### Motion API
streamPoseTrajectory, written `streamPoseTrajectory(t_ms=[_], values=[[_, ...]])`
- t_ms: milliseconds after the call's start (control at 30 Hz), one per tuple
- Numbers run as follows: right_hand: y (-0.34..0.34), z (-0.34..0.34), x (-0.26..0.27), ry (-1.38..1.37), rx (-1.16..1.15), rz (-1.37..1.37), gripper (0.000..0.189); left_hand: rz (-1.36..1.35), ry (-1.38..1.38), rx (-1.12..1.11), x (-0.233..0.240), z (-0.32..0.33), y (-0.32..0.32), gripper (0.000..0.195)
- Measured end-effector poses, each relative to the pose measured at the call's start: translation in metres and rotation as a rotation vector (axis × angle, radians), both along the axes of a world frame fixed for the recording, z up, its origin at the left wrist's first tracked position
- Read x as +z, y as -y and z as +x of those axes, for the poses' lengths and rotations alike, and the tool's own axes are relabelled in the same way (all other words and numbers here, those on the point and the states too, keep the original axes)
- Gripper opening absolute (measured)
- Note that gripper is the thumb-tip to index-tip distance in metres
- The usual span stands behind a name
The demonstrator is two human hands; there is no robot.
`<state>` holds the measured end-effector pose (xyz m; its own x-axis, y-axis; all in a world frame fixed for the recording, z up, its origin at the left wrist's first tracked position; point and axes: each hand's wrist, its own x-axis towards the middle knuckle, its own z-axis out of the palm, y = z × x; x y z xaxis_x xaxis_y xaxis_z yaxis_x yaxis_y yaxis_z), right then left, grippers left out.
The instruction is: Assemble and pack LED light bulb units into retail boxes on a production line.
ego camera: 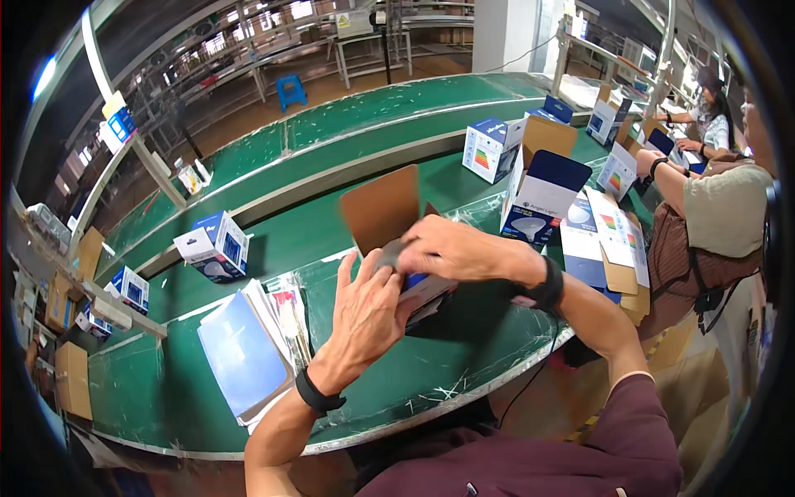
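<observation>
A cardboard light-bulb box (428, 292) stands on the green work surface (497, 360) before me, its brown inner flap (382, 205) raised at the back. My left hand (366, 307) is on the box's near left side, with the thumb against the printed front and the fingers over the top. From the right, my right hand (459, 248) reaches over the opening with bent fingers. Between the two hands shows a dark grey, blurred piece (389, 255); whether it is a part of the box or its contents cannot be told. The hands hide much of the box.
Left of me lie a blue folder (242, 354) and papers. A closed box (217, 245) sits on the green belt (298, 217). To the right are an open box (540, 199), flattened cartons (605, 242) and a seated co-worker (714, 217). A black cable (528, 379) hangs over the table edge.
</observation>
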<state>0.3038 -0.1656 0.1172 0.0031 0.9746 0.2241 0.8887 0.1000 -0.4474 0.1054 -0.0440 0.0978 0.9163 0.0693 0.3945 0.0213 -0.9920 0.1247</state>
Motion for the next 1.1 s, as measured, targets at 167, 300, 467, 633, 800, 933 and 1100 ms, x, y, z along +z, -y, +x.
streamPoseTrajectory(t_ms=[167, 300, 467, 633, 800, 933, 1100], values=[[0.023, -0.014, -0.008, 0.159, 0.172, 0.08, 0.038, -0.086, -0.098, -0.092, 0.001, 0.005, -0.01, 0.03], [0.021, -0.013, -0.011, 0.248, 0.189, -0.022, 0.031, 0.001, -0.239, -0.147, -0.001, 0.017, 0.0, 0.031], [0.034, -0.019, -0.006, 0.258, 0.024, -0.023, 0.028, -0.378, 0.101, -0.155, -0.014, 0.003, -0.013, 0.024], [0.048, -0.023, -0.02, 0.181, 0.031, 0.286, 0.018, -0.293, 0.104, -0.175, -0.024, -0.015, -0.021, 0.021], [0.06, -0.011, -0.026, 0.052, 0.08, 0.198, 0.023, -0.354, 0.128, -0.103, -0.02, -0.018, -0.019, 0.014], [0.056, -0.008, -0.035, -0.786, -0.355, 0.445, 0.058, -0.62, 0.313, -0.258, -0.032, -0.027, -0.025, 0.034], [0.023, -0.014, -0.083, -1.303, -0.244, 0.088, 0.088, -0.628, 0.067, -0.386, -0.053, -0.013, -0.032, 0.075]])
